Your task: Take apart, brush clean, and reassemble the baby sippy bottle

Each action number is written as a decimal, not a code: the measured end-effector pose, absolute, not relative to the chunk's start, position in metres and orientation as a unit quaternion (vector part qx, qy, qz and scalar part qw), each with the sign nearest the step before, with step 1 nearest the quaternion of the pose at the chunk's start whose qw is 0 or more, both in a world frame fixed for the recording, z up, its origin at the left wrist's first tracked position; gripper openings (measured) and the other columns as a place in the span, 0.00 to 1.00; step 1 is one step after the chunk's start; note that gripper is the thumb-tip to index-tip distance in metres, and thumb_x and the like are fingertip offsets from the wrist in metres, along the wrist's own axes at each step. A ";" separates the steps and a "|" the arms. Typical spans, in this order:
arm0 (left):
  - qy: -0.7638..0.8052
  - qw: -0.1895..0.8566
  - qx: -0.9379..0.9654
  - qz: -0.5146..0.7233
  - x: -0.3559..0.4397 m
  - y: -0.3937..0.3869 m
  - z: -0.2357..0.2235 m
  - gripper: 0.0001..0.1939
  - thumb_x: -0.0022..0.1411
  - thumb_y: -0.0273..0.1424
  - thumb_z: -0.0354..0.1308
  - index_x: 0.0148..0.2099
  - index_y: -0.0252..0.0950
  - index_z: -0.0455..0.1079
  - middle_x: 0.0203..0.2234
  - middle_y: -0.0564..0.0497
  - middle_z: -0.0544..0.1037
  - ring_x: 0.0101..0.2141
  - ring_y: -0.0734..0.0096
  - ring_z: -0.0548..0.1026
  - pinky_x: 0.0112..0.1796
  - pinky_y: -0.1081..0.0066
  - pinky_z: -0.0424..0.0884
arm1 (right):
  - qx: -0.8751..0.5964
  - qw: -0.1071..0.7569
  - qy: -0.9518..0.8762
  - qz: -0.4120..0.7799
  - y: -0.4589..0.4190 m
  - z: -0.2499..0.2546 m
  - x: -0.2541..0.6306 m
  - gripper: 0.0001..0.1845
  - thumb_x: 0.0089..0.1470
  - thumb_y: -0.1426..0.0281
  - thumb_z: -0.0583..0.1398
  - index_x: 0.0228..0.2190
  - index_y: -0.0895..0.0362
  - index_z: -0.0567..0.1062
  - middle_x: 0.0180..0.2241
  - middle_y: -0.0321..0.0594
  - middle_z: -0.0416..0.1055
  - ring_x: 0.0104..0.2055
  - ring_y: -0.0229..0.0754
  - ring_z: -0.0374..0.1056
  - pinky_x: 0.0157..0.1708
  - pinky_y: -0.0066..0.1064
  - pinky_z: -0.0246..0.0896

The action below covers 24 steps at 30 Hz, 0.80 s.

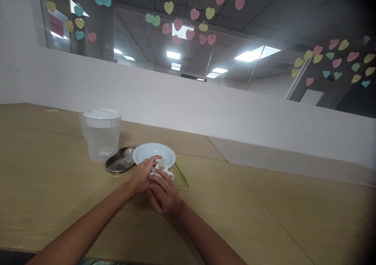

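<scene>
Locate the white vessel (161, 172) between both hands, in front of the pale dish (152, 149); impossible to tell whether lifted or resting on the counter (44, 178). Note the fingers of the left hand (142, 177) curled around the far-left side and those of the right hand (165, 194) bent over the near side, closed on the vessel. Beware uneven pressure: likely to tilt the vessel into the dish. Avoid sideways slips: liable to nudge the green-handled tool (182, 174) or metal tray (115, 165).
</scene>
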<state>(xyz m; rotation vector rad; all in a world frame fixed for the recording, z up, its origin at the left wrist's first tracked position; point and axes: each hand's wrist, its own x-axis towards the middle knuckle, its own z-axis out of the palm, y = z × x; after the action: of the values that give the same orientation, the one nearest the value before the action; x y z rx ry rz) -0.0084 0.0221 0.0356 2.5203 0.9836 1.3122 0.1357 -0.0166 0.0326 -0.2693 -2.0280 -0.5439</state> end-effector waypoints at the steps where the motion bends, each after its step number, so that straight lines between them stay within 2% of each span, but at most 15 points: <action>1: 0.328 0.071 0.834 0.439 -0.008 0.022 0.036 0.25 0.50 0.30 0.52 0.52 0.36 0.54 0.37 0.47 0.75 0.40 0.60 0.73 0.40 0.62 0.68 | -0.117 0.487 -0.838 -0.217 -0.017 0.033 0.137 0.11 0.49 0.77 0.52 0.36 0.58 0.70 0.36 0.46 0.71 0.42 0.42 0.69 0.49 0.39 0.64; 5: 0.349 0.069 0.826 0.436 -0.008 0.024 0.033 0.20 0.49 0.32 0.54 0.46 0.36 0.58 0.39 0.45 0.74 0.41 0.59 0.73 0.40 0.62 0.68 | -0.129 0.497 -0.834 -0.203 -0.016 0.033 0.142 0.13 0.50 0.76 0.52 0.39 0.58 0.69 0.42 0.50 0.69 0.49 0.45 0.65 0.45 0.37 0.66; 8: 0.353 0.070 0.828 0.429 -0.007 0.025 0.032 0.21 0.49 0.35 0.57 0.46 0.36 0.59 0.41 0.45 0.74 0.41 0.59 0.72 0.41 0.62 0.68 | -0.146 0.553 -0.796 -0.197 -0.013 0.032 0.145 0.16 0.50 0.78 0.52 0.42 0.57 0.67 0.46 0.51 0.65 0.50 0.47 0.64 0.46 0.40 0.65; 12: 0.349 0.075 0.830 0.428 -0.005 0.021 0.037 0.21 0.50 0.38 0.57 0.46 0.37 0.59 0.40 0.46 0.74 0.40 0.61 0.72 0.41 0.63 0.67 | -0.257 0.616 -0.739 -0.094 -0.005 0.028 0.147 0.20 0.52 0.76 0.52 0.48 0.57 0.62 0.49 0.51 0.63 0.52 0.48 0.61 0.49 0.46 0.60; 17: 0.356 0.089 0.821 0.438 -0.004 0.018 0.041 0.25 0.49 0.37 0.58 0.48 0.37 0.57 0.41 0.46 0.74 0.42 0.60 0.72 0.41 0.64 0.67 | -0.310 0.609 -0.725 0.081 0.001 0.023 0.146 0.18 0.52 0.73 0.51 0.46 0.56 0.62 0.43 0.44 0.68 0.45 0.43 0.66 0.45 0.38 0.63; 24: 0.357 0.102 0.826 0.425 -0.004 0.020 0.039 0.31 0.47 0.35 0.60 0.53 0.38 0.54 0.43 0.46 0.74 0.43 0.58 0.72 0.43 0.62 0.66 | -0.339 0.626 -0.699 0.073 0.001 0.025 0.141 0.23 0.44 0.72 0.56 0.45 0.56 0.62 0.39 0.42 0.66 0.42 0.43 0.65 0.42 0.37 0.63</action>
<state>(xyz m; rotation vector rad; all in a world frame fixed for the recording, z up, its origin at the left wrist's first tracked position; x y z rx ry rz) -0.0037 0.0198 0.0388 2.4369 1.0531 1.2550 0.1406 0.0015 0.0253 -0.7778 -1.6031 0.1684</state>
